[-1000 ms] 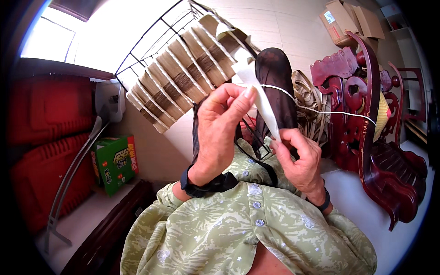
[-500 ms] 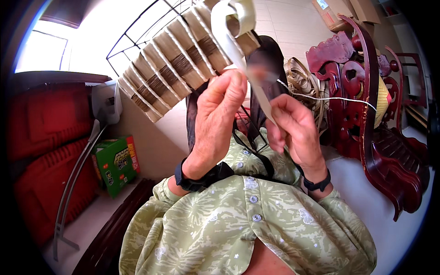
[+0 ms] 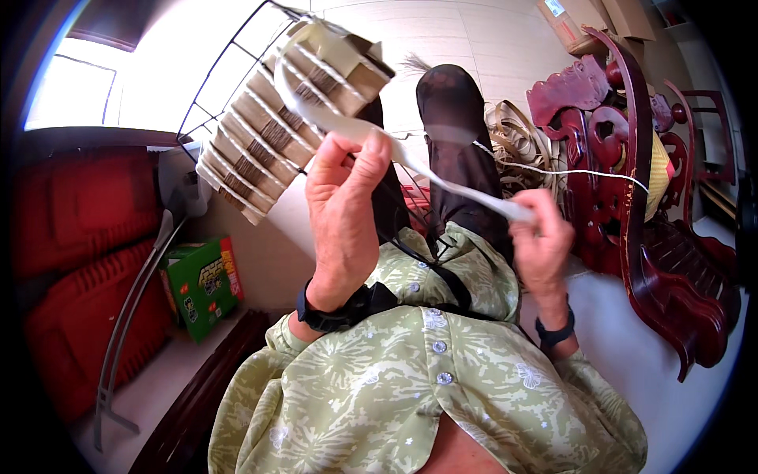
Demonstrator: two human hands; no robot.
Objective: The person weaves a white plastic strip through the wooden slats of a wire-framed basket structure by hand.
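A pale, flat strip (image 3: 456,188) runs slantwise between my hands, blurred in places. My right hand (image 3: 542,243) is closed on its right end. With thumb and fingers pinched together, my left hand (image 3: 344,217) grips the strip beside the basket's lower edge. Beyond my fingers the strip curves up over the far end of the basket. This half-woven basket (image 3: 260,141) has a dark wire frame, wide beige bands, brown cord in the middle and white crosswise cords. It tilts up to the left, above my legs.
Coiled beige strips (image 3: 521,142) lie right of my knee, crossed by a thin white cord (image 3: 588,171). A carved dark-red wooden chair (image 3: 632,213) stands at the right. Left are red cushioned furniture (image 3: 87,308), a green box (image 3: 204,286) and a curved grey metal leg (image 3: 126,316).
My right hand has moved right, and the strip now stretches between both hands. The loop above the basket has unwound. My left hand and the basket have shifted slightly left.
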